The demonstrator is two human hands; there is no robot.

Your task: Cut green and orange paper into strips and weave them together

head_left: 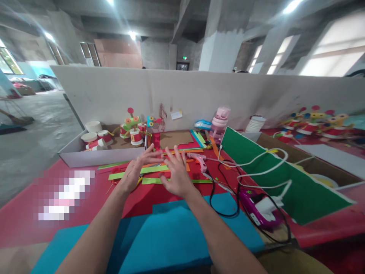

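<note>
At the centre of the frame the left hand (133,170) and right hand (179,171) hang over the green strips (114,176), fingers spread apart and holding nothing visible, perhaps so as not to press on the paper, though whether the fingertips meet I cannot tell. Right of centre the gun (202,163) lies on the red cover (99,198), presumably kept within reach of the right hand and of the purple socket (246,199) at lower right, while the box (99,159) at left seems to corral cups (93,126) and toys (132,121) away from the blue sheet (159,243) at the bottom
</note>
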